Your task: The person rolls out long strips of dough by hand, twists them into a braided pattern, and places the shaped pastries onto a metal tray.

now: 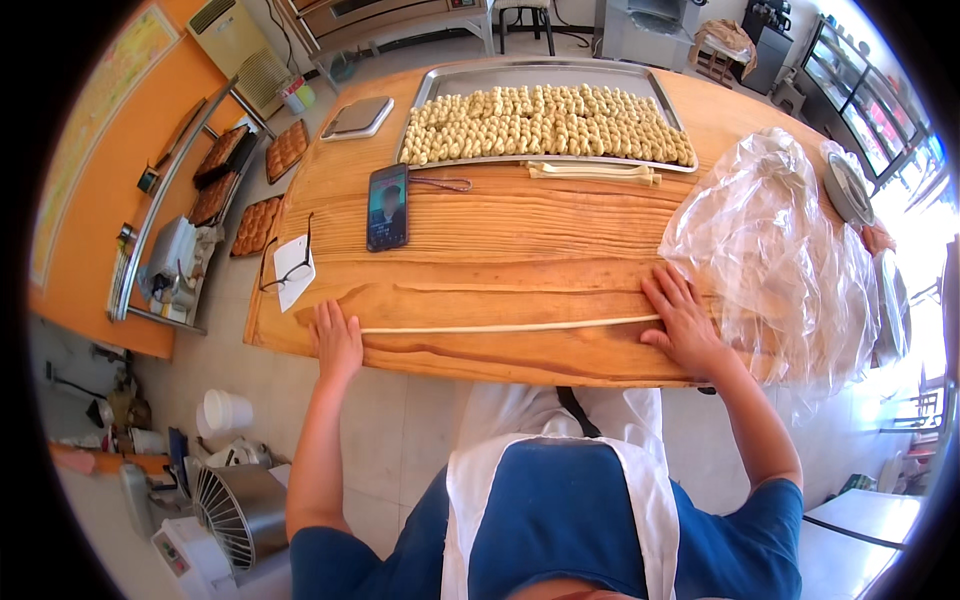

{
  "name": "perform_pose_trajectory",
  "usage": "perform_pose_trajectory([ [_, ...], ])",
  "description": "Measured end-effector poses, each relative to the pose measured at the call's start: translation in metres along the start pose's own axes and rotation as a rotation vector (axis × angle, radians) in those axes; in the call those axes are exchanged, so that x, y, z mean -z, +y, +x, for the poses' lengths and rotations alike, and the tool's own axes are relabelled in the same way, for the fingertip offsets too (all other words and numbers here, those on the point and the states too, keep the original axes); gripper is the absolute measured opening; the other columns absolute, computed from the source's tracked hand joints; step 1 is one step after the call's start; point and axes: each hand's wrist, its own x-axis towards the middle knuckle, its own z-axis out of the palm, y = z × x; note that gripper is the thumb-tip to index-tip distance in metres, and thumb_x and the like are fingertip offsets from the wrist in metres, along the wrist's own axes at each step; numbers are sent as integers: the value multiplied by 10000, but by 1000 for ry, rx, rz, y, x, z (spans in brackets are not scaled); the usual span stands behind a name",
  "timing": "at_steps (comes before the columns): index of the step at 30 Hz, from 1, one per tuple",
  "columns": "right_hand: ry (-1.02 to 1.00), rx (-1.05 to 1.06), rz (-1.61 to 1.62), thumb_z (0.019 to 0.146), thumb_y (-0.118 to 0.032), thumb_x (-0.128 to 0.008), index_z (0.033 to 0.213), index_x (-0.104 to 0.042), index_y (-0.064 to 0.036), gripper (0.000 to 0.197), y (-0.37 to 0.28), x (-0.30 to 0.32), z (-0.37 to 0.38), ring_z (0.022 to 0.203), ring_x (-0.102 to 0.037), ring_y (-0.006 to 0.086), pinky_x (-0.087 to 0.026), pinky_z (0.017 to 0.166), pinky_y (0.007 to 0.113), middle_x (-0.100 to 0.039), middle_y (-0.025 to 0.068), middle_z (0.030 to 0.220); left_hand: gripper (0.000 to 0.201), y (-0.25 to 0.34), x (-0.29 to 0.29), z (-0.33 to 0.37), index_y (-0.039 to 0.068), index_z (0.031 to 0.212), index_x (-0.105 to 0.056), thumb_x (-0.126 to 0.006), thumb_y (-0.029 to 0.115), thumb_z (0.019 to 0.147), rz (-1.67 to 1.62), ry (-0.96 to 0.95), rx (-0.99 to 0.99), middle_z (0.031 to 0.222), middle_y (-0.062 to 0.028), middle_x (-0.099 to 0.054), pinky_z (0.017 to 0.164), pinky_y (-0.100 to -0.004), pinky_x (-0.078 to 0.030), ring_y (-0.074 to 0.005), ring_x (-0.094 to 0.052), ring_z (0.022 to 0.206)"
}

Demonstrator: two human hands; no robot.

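Note:
A long thin rope of dough (500, 328) lies stretched from left to right along the near part of the wooden table (560, 225). My left hand (338, 340) rests flat over its left end, fingers spread. At the other end my right hand (685, 322) lies palm down with its fingers apart, the thumb beside the dough tip. Neither hand grips anything. Behind, a metal tray (530, 72) holds many rows of twisted dough pieces (545, 125). Against its front edge lie a few short straight dough strips (592, 175).
A phone (387, 208) and eyeglasses (295, 268) on white paper lie left of centre. A flat scale (358, 118) sits back left. Crumpled clear plastic (770, 250) covers the table's right side. Trays of browned baked goods (258, 226) and a mixer (235, 505) stand off to the left.

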Motion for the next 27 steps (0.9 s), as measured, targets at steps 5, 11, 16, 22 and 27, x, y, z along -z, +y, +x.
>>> perform_pose_trajectory([
  [5,-115,-291,171,829,-382,-526,1338,-262,-14,681,24,-1,49,1282,-222,363,-266,1013,414,-270,232,1360,548,28,10,43,-65,1290,-293,-402,297,893,-43,38,165,1352,-240,-282,1037,-479,-171,-339,-228,1283],
  [11,322,-35,145,800,-203,-594,1264,-364,5,558,-18,-10,92,1190,-378,360,-326,987,396,-370,217,1300,462,92,-15,2,-84,1219,-381,-505,160,847,-301,368,-309,1251,-263,-405,1013,-466,-250,-380,-357,1194],
  [16,97,263,379,758,-126,-603,1137,-487,6,418,-156,-23,161,1012,-524,336,-431,861,387,-523,190,1119,511,193,5,-53,-62,1249,-364,-507,140,801,-307,-56,-808,1265,-227,-402,1015,-440,-265,-349,-373,1197],
  [22,-33,324,370,777,-163,-580,976,-536,-28,244,-269,-66,202,878,-570,324,-465,737,402,-571,158,947,500,192,-4,-48,-40,1273,-351,-459,177,836,-430,125,-863,1286,-247,-374,1002,-442,-279,-371,-367,1195],
  [27,195,262,804,797,-119,-567,978,-516,-45,202,-234,-58,177,739,-588,287,-468,614,372,-584,136,802,497,192,-2,-51,-10,1286,-353,-450,189,841,-431,37,-819,1321,-224,-343,985,-459,-283,-383,-370,1186],
])
